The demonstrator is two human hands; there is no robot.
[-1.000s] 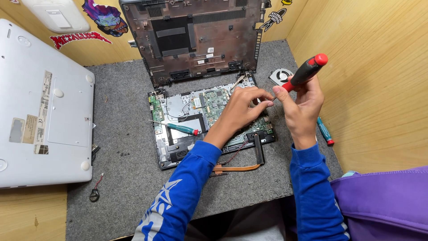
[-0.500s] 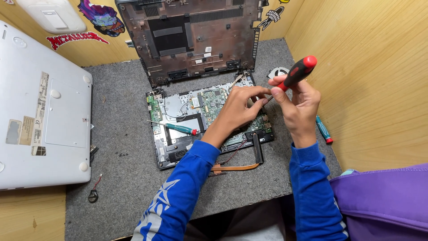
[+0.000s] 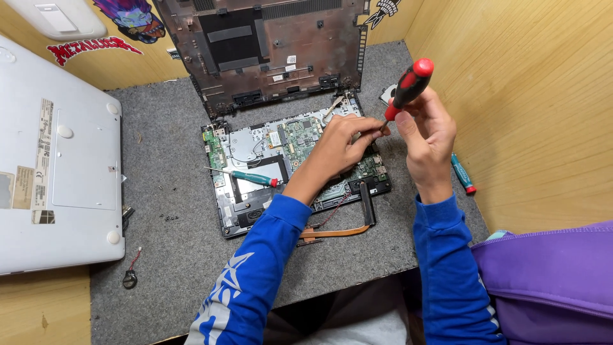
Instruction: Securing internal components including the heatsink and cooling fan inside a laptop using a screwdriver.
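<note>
Your right hand [image 3: 429, 137] grips the red-and-black screwdriver [image 3: 407, 87]; your left hand [image 3: 341, 142], fingers pinched beside its tip, rests over the opened laptop [image 3: 255, 160].

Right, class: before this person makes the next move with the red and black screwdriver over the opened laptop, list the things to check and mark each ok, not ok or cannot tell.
1. Right hand has a firm hold on the red and black screwdriver: ok, fingers wrap the lower handle.
2. Left hand steadies the tip end: ok, its fingertips meet the shaft.
3. Tip seated in a screw: cannot tell, fingers hide it.
4. Opened laptop lies flat on the grey mat: ok.
5. Board free of loose tools: not ok, a teal screwdriver lies across it.
6. Removed bottom cover out of the way: ok, it leans behind the laptop.
</note>
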